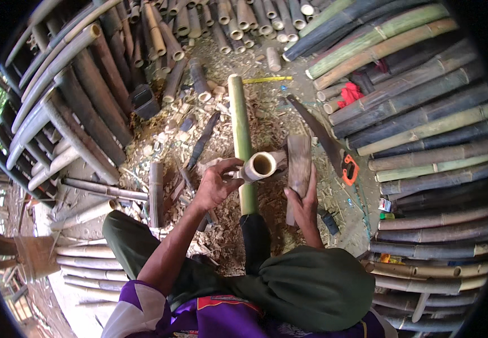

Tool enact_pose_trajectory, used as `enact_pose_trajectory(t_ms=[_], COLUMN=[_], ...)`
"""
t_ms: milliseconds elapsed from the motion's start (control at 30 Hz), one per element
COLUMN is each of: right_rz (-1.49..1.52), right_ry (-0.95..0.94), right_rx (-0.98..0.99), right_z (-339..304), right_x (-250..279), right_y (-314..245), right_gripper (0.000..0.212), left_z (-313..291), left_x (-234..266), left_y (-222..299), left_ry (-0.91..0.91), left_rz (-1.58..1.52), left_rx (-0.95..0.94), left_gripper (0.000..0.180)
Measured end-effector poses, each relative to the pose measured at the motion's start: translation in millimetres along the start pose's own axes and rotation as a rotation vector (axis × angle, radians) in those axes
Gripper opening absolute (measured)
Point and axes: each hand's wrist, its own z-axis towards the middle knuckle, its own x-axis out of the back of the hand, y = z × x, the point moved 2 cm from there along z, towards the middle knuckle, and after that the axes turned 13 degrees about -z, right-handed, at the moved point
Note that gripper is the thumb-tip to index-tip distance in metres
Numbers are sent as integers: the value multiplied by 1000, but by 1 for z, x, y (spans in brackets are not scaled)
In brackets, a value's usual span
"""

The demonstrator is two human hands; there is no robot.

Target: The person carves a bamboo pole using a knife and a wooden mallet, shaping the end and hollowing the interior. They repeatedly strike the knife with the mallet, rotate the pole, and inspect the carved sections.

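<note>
My left hand [219,183] has its thumb and fingers closed at the left side of a short bamboo tube [249,171]. The tube's open end faces up, showing a hollow inside. Beneath it runs a long green bamboo pole [239,115], its near end against my dark trouser leg. My right hand [306,201] grips a worn, flat-sided wooden block [299,163] from its right side, slightly blurred. The block is upright in the picture, to the right of the tube. What touches the tube's far right side is hard to make out.
Wood shavings [221,239] cover the ground. A saw with an orange handle [350,169] lies to the right, a dark wrapped tool [204,141] to the left. Bamboo poles [424,121] are stacked at right. Cut tubes [235,31] lie at the back, near a black container [144,102].
</note>
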Motion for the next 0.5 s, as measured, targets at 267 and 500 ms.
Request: enact_pose_trajectory(t_ms=[267, 500], right_rz=[-698, 50], right_ry=[-191, -236], right_rx=[-160, 190], right_z=[-76, 9], right_x=[-26, -29], right_y=[83, -62], right_gripper=[94, 88], left_z=[-68, -65], left_x=[93, 100], left_y=[-112, -118], left_ry=[-414, -509], left_rz=[1166, 1310], left_rx=[179, -130], left_gripper=[24, 26])
